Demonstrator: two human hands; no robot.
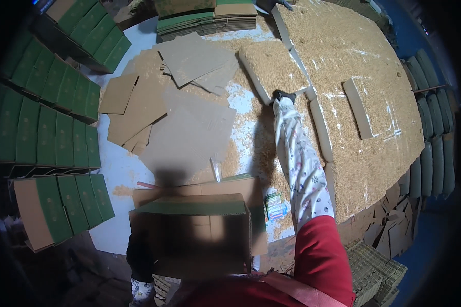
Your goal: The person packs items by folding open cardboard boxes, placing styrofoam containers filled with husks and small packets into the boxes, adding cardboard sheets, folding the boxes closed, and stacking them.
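Note:
My right hand [284, 95], in a black glove, reaches far out with the fingers closed on the near edge of a pale-walled block [253, 77]. The block's top is covered in tan, flaky material like shavings. Close to my body an open cardboard box [194, 207] with a green band tilts its opening toward me. My left hand [141, 256], also black-gloved, grips the box's left side; its fingers are mostly lost in shadow. A patterned white sleeve covers my right forearm.
Flat cardboard sheets [200, 128] lie on the white table [110, 238]. Green-and-brown cartons [46, 123] stand in rows at left. Beyond my right arm spreads a wide tan bed [379, 153] with pale dividers. Small coloured packets [275, 207] lie beside the box. Grey sacks [430, 163] are stacked at right.

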